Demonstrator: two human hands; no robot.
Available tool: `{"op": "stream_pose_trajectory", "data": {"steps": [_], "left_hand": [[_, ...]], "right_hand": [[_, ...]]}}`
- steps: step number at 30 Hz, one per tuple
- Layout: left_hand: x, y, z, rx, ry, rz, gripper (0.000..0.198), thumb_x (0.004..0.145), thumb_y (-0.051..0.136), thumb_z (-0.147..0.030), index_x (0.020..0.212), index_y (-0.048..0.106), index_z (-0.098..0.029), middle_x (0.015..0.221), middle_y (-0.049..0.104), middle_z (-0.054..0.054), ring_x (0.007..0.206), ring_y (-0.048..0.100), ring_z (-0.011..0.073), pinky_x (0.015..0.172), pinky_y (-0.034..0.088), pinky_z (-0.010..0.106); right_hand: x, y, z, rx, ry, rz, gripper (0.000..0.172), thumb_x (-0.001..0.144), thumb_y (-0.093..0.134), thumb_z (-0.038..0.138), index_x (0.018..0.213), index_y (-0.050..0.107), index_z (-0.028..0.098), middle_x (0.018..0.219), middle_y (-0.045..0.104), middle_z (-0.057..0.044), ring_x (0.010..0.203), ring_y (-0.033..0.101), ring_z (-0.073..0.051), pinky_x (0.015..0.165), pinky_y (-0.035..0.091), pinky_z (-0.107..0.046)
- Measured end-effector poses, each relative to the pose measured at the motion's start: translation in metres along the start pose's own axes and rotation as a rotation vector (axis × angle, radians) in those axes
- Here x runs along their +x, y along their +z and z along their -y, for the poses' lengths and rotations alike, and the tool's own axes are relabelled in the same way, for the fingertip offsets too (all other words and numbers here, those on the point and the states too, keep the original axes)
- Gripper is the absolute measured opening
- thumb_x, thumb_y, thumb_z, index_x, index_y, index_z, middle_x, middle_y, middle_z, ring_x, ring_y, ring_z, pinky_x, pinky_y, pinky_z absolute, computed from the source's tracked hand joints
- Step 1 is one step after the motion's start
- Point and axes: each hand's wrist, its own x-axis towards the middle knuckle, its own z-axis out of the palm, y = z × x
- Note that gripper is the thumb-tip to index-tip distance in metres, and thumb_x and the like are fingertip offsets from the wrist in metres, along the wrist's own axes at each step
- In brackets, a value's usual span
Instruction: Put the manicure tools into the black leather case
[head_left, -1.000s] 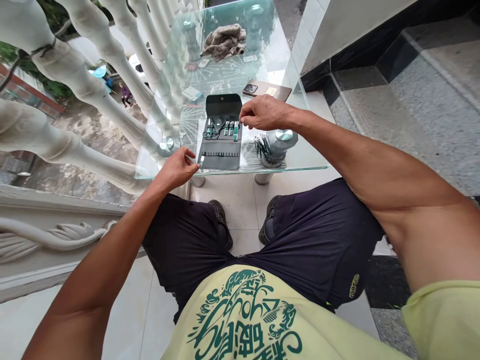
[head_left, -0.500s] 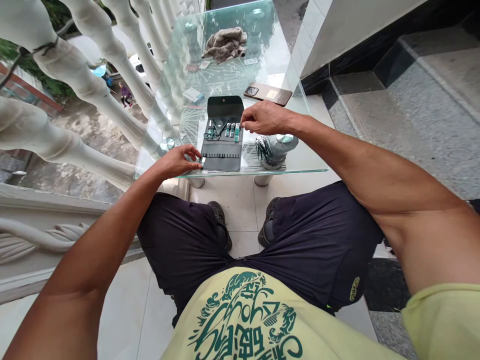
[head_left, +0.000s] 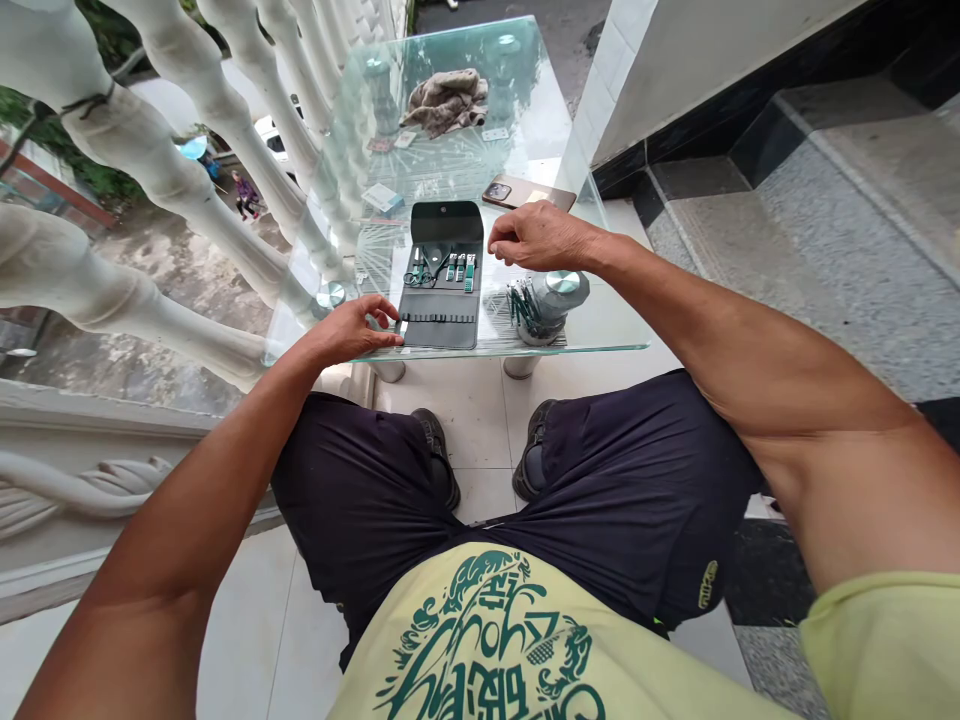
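On the glass table lies an unfolded black manicure case (head_left: 441, 304), its flap spread away from me. Scissors (head_left: 418, 278) and several small nail clippers (head_left: 469, 273) sit in its upper row, while the lower row of loops looks unfilled. My left hand (head_left: 358, 328) rests at the case's lower left corner, fingers apart and thumb at its edge. Just right of the case my right hand (head_left: 536, 238) hovers with bent, slightly parted fingers, and nothing shows between them. Below that hand, a pile of slim metal manicure tools (head_left: 523, 308) lies in a clear plastic bag or wrap (head_left: 551, 312).
Behind my right hand lies a phone (head_left: 551, 193). A small box (head_left: 382, 198) and a crumpled cloth (head_left: 448, 103) are farther back on the glass table (head_left: 517, 165). White balusters (head_left: 232, 130) border the left side; stone steps (head_left: 810, 200) rise at the right.
My right hand has drawn slightly away from the case's right edge. The left hand stays at the corner. The whole view has shifted a little.
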Motion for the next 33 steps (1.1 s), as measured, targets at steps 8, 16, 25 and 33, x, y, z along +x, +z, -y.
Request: {"op": "stream_pose_trajectory", "data": {"steps": [8,16,25,33], "left_hand": [[0.003,0.002,0.002,-0.006,0.004,-0.009,0.047,0.074,0.096,-0.054,0.107,0.078,-0.026,0.104,0.071,0.003,0.069,0.058,0.0146,0.061,0.043,0.029],[0.005,0.007,0.008,0.0,0.044,-0.046,0.044,0.076,0.09,-0.055,0.106,0.075,-0.025,0.101,0.068,0.002,0.065,0.054,0.0126,0.061,0.041,0.028],[0.014,0.011,0.018,0.012,0.064,-0.085,0.04,0.081,0.087,-0.058,0.102,0.074,-0.026,0.09,0.069,0.0,0.066,0.055,0.0151,0.061,0.04,0.029],[0.01,0.012,0.014,0.146,0.066,-0.11,0.042,0.085,0.086,-0.062,0.103,0.072,-0.026,0.088,0.073,0.002,0.072,0.063,0.0199,0.067,0.045,0.032]], "right_hand": [[-0.01,-0.016,-0.01,0.02,0.042,-0.065,0.035,0.108,0.066,0.037,0.126,0.088,0.017,0.11,0.087,-0.013,0.106,0.078,-0.03,0.098,0.057,-0.043],[-0.025,-0.015,-0.024,0.014,0.088,-0.079,0.034,0.108,0.067,0.04,0.124,0.088,0.017,0.107,0.087,-0.013,0.1,0.079,-0.027,0.094,0.059,-0.041],[-0.028,-0.015,-0.03,0.035,0.108,-0.078,0.032,0.107,0.063,0.033,0.121,0.088,0.018,0.105,0.087,-0.012,0.099,0.079,-0.025,0.094,0.06,-0.039],[-0.022,-0.008,-0.034,0.011,0.088,-0.067,0.035,0.107,0.067,0.04,0.123,0.089,0.018,0.103,0.086,-0.012,0.102,0.079,-0.028,0.091,0.059,-0.04]]}}
